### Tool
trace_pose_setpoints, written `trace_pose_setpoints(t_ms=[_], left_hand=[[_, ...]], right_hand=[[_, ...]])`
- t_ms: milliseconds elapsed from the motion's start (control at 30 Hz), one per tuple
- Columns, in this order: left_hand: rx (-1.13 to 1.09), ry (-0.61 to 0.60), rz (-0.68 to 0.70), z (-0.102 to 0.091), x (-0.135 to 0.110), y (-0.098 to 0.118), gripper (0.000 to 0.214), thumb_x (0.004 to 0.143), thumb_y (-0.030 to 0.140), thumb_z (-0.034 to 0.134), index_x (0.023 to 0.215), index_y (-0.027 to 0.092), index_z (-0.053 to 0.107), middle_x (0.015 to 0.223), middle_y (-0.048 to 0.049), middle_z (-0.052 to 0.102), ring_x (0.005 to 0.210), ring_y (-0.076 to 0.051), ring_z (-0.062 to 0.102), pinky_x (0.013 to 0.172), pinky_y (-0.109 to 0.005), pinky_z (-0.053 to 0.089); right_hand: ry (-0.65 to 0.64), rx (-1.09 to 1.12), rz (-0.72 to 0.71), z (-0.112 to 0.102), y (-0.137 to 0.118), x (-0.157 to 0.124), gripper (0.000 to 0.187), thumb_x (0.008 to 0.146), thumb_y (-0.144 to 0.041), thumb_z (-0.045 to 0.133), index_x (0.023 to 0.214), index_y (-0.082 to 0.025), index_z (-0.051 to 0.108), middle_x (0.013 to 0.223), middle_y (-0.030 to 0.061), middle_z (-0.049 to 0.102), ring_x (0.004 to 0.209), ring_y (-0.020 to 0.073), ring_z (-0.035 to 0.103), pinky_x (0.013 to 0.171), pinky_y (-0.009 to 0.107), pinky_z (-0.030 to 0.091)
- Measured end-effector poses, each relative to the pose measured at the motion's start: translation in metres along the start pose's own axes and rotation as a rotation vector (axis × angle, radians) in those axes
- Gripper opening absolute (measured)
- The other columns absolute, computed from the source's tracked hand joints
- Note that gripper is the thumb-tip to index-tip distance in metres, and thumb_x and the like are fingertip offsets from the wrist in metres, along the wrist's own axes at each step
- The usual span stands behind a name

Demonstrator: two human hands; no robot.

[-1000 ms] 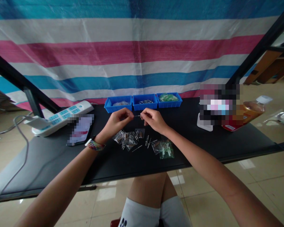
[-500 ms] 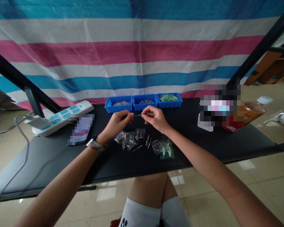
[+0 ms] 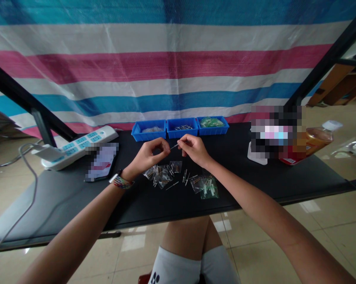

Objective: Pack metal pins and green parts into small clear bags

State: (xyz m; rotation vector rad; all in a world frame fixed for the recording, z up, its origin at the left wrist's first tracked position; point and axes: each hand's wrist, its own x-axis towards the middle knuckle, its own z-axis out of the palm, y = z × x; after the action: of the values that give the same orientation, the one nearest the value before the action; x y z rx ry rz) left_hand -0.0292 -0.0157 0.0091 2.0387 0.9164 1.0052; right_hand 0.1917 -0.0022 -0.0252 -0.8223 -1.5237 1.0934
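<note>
Between my two hands is a thin metal rod (image 3: 174, 146), pinched at one end by each and held above the dark table (image 3: 130, 209). My left hand (image 3: 152, 153) closes thumb and forefinger on its left end. The fingertips of my right hand (image 3: 192, 148) grip the other end and hide part of it. Just below lie small clear bags (image 3: 163, 175) with thin pieces inside, several loose metal rods (image 3: 185, 176), and a green-tinted bag (image 3: 209, 189) with pale pieces.
Three blue bins stand at the back: a left bin (image 3: 148, 136) with clear bags, a middle bin (image 3: 182, 132) with metal pieces, a right bin (image 3: 212, 130) with green bags. A power strip (image 3: 80, 146) and phone (image 3: 102, 161) lie left; a bottle (image 3: 320, 138) lies right.
The rod has gone from nearly level to slanted, its left end lower. My left fingertips have shifted slightly down and right; my right hand has barely moved.
</note>
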Motion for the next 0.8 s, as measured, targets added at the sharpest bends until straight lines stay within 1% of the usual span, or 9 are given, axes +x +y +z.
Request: trace_pose_setpoints(t_ms=[100,200,300,433,667,800], left_hand=[[0.011,0.022,0.002,0.002,0.0,-0.001,0.027,0.094,0.043,0.073,0.088,0.017,0.069,0.082,-0.0041,0.069,0.076,-0.017,0.062,0.072,-0.029,0.051],[0.028,0.055,0.002,0.003,0.001,-0.004,0.029,0.097,0.045,0.069,0.087,0.017,0.069,0.081,-0.0039,0.07,0.076,-0.017,0.063,0.072,-0.029,0.05],[0.05,0.099,-0.014,0.002,0.001,-0.008,0.033,0.098,0.047,0.068,0.082,0.017,0.067,0.078,-0.0031,0.069,0.075,-0.017,0.063,0.072,-0.029,0.048],[0.088,0.143,-0.053,0.002,0.002,-0.013,0.04,0.098,0.052,0.067,0.077,0.019,0.066,0.075,-0.0022,0.067,0.073,-0.017,0.061,0.07,-0.029,0.047],[0.099,0.088,-0.051,0.002,0.001,-0.013,0.045,0.101,0.057,0.063,0.077,0.019,0.066,0.076,-0.0037,0.07,0.072,-0.018,0.063,0.068,-0.029,0.047],[0.177,-0.014,-0.037,-0.001,0.001,-0.013,0.041,0.103,0.054,0.06,0.085,0.019,0.071,0.079,-0.0042,0.073,0.074,-0.019,0.066,0.069,-0.03,0.049]], right_hand=[[0.013,0.026,-0.006,0.0,0.001,0.0,0.048,0.086,-0.067,0.076,0.085,-0.02,0.065,0.075,-0.0006,0.068,0.052,0.0105,0.061,0.051,0.024,0.049],[0.021,0.088,0.003,0.0,0.0,0.001,0.04,0.084,-0.057,0.08,0.086,-0.02,0.066,0.077,-0.0015,0.067,0.051,0.0101,0.061,0.05,0.024,0.049],[-0.002,0.137,0.034,0.0,-0.001,0.001,0.032,0.081,-0.047,0.082,0.087,-0.02,0.067,0.078,-0.002,0.068,0.052,0.0098,0.06,0.051,0.025,0.051],[-0.021,0.127,0.052,0.001,-0.002,0.001,0.026,0.076,-0.039,0.083,0.084,-0.02,0.066,0.076,-0.003,0.065,0.054,0.0102,0.061,0.054,0.025,0.053],[-0.001,0.117,0.022,0.0,-0.002,0.001,0.023,0.076,-0.037,0.08,0.082,-0.021,0.064,0.075,-0.0037,0.064,0.053,0.01,0.06,0.053,0.026,0.053],[0.05,0.087,0.012,-0.004,0.0,0.005,0.022,0.077,-0.037,0.078,0.081,-0.021,0.064,0.074,-0.004,0.062,0.053,0.0098,0.06,0.054,0.025,0.053]])
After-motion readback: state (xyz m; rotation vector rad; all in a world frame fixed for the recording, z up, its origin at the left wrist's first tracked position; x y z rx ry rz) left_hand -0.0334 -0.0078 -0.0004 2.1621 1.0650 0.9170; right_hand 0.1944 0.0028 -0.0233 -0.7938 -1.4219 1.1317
